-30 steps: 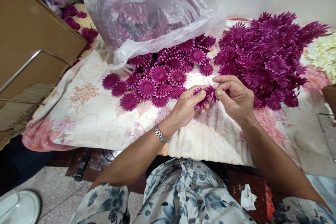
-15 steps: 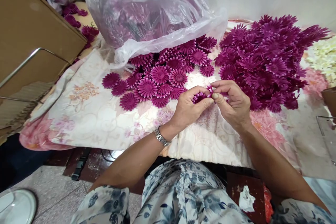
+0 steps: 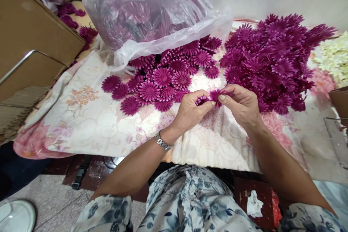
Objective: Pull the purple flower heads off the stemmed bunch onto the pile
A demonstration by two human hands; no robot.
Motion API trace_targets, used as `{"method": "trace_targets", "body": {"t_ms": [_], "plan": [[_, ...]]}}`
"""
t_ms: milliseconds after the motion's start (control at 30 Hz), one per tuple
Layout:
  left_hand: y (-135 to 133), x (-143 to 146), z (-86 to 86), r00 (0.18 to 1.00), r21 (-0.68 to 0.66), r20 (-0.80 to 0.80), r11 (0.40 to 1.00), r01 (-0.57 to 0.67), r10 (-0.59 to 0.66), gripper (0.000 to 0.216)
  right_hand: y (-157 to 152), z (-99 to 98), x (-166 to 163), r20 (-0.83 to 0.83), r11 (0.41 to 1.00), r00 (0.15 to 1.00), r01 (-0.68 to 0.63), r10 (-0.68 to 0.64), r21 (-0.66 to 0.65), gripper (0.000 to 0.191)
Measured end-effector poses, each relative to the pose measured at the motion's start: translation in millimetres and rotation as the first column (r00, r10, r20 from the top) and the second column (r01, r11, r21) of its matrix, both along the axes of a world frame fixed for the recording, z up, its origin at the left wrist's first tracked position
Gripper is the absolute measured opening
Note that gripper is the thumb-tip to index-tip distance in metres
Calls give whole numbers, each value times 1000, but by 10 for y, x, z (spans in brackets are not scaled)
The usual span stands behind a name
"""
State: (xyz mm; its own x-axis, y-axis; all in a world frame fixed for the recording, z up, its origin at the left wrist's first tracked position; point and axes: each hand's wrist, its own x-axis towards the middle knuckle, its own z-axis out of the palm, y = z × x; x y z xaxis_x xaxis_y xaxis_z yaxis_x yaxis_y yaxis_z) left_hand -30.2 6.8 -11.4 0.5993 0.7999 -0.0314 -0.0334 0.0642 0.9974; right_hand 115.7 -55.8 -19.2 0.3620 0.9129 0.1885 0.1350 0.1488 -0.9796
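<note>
floral cloth (image 3: 89, 123), loose purple flowers (image 3: 163, 79), bag (image 3: 152, 11)

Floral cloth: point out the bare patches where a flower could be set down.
Floral cloth lies bare left of the flat flowers, and along the near edge below both hands. Crowded: plastic bag and heaped flowers behind.

Silver metal watch (image 3: 162, 141) on the left wrist; short blue-and-white floral sleeves (image 3: 104, 210) and matching floral garment (image 3: 195, 203), forearms bare

purple flower piece (image 3: 214, 95), pinched between fingertips
</note>
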Motion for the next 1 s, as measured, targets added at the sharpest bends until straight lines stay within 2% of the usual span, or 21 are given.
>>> {"method": "trace_targets", "body": {"t_ms": [133, 233, 433, 533, 633, 700, 800, 900, 933, 1000], "plan": [[-3, -4, -24, 999, -101, 33, 994, 37, -34, 8, -11, -10, -25, 30, 1000, 1000, 0, 1, -21, 21], [-4, -26, -18, 994, -156, 86, 985, 77, -64, 14, -18, 0, -30, 114, 999, 993, 36, -33, -25, 29], [2, -54, 4, 985, -231, 121, 962, 148, -123, 15, -8, 31, -37, 217, 997, 973, 73, -79, 33, 43], [9, -38, -7, 989, -106, 119, 989, 98, -85, 17, -19, 40, -63, 277, 994, 955, 107, -110, 27, 49], [11, -13, -13, 995, 73, 93, 997, 29, -36, 11, -36, 39, -88, 274, 998, 960, 65, -58, -16, 48], [11, -3, -12, 996, 95, 82, 995, 16, -24, 5, -41, 36, -90, 234, 1000, 972, -2, 8, -25, 48], [23, -13, -14, 995, 33, 85, 998, -46, 44, 10, -34, 37, -51, 147, 995, 985, -80, 87, -52, 47], [55, -34, -38, 987, 5, 97, 991, -131, 130, 11, -24, 70, 30, 42, 995, 996, -79, 82, -67, 43], [65, -38, -51, 983, 40, 97, 986, -161, 156, 10, -22, 92, 57, 9, 997, 998, -66, 66, -47, 40], [75, -39, -84, 972, 211, 94, 950, -229, 213, 8, -20, 150, 97, -57, 1000, 998, -21, 21, 11, 31]]}}
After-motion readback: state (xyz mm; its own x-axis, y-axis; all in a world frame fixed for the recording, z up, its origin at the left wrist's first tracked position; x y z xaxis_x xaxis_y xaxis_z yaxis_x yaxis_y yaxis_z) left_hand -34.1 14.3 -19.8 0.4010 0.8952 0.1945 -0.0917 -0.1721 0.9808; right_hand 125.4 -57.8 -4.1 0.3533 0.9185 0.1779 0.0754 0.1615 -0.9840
